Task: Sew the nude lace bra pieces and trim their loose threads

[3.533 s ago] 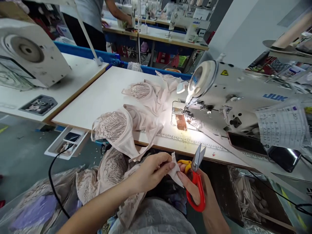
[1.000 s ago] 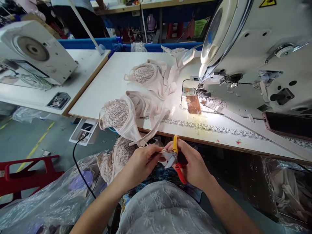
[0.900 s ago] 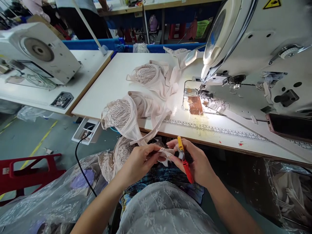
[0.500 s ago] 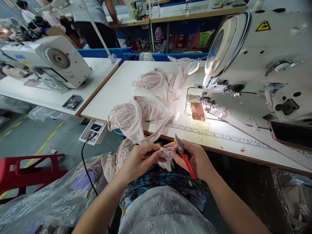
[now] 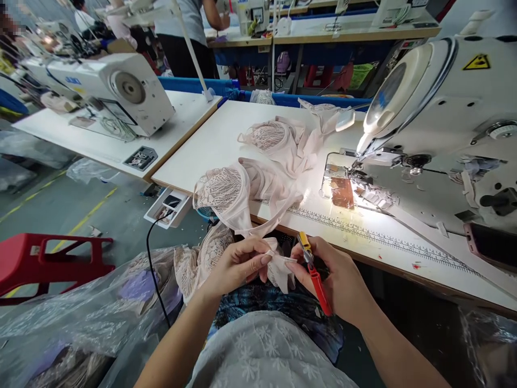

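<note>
Left hand (image 5: 242, 264): thumb and forefinger pinched together on the pale pink fabric piece (image 5: 280, 269).
Right hand (image 5: 341, 277): thumb and forefinger nipping the fabric's other side, remaining fingers curled around red-and-yellow-handled scissors (image 5: 322, 293).
Fabric piece: between both sets of fingertips, above the lap; any join to other garments cannot be made out.
Handling: light, even tension between the pinches should flatten its folds; blades are best angled away from the left fingertips.
Sewing table (image 5: 197, 148): front edge just beyond both hands, so little forward room.
Lace-cup bra (image 5: 224, 191): overhangs that edge beyond the left hand, a likely snag.
Lap skirt (image 5: 258, 304): below the hands; drawing elbows inward looks freer.
</note>
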The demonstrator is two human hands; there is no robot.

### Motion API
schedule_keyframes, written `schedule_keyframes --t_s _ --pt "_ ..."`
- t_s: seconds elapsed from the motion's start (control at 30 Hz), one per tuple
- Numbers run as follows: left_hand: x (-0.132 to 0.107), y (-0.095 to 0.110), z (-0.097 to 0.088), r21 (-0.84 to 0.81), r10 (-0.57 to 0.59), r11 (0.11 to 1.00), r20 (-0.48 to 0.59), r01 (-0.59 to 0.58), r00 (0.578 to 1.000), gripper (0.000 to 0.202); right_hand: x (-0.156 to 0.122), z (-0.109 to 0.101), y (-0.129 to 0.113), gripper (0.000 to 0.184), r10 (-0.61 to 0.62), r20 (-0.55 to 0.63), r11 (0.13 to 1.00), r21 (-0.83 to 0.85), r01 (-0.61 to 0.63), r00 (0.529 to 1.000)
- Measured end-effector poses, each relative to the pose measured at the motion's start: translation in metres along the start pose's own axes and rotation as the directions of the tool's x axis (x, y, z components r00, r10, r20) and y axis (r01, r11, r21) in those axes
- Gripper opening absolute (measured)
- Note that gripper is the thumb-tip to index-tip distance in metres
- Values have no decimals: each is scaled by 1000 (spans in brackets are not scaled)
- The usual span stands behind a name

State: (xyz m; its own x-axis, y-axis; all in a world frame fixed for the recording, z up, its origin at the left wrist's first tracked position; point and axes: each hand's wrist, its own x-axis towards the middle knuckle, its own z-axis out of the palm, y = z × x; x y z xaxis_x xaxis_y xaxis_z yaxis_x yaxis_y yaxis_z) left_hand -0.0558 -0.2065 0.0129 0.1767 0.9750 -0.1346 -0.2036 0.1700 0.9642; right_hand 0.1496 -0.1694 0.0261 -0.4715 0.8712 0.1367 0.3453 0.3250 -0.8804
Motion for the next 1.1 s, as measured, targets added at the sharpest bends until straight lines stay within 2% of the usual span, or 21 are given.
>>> schedule_keyframes --t_s 0.13,0.23,0.37,0.47,0.7,0.93,1.03,1.1 --pt "-3 -10 -5 -79 -27 997 5 27 1000 31 0 -2 -1 23 -2 90 999 -49 7 996" --pt "-4 -13 -8 -99 -48 994 -12 47 999 31 5 -17 -6 33 -18 210 982 -179 57 977" --pt "-4 -12 -10 -105 -108 989 -18 105 994 37 13 -42 -6 44 61 326 883 -458 100 944" --pt "-3 -11 -8 -114 -143 983 -1 142 990 38 15 -52 -2 43 97 376 824 -550 138 922" --pt "-5 -13 -2 -150 -173 973 27 175 985 36 11 -45 0 41 40 407 755 -611 239 913" --pt "-9 -14 1 -101 -214 971 24 215 977 40 1 -42 13 28 -94 418 690 -626 362 903" --pt "-11 -18 1 -36 -235 971 -4 235 972 44 -4 -47 20 31 -64 394 721 -617 316 917" --pt "-15 -20 1 6 -224 975 -23 224 974 44 -9 -48 28 36 1 368 803 -554 218 930"
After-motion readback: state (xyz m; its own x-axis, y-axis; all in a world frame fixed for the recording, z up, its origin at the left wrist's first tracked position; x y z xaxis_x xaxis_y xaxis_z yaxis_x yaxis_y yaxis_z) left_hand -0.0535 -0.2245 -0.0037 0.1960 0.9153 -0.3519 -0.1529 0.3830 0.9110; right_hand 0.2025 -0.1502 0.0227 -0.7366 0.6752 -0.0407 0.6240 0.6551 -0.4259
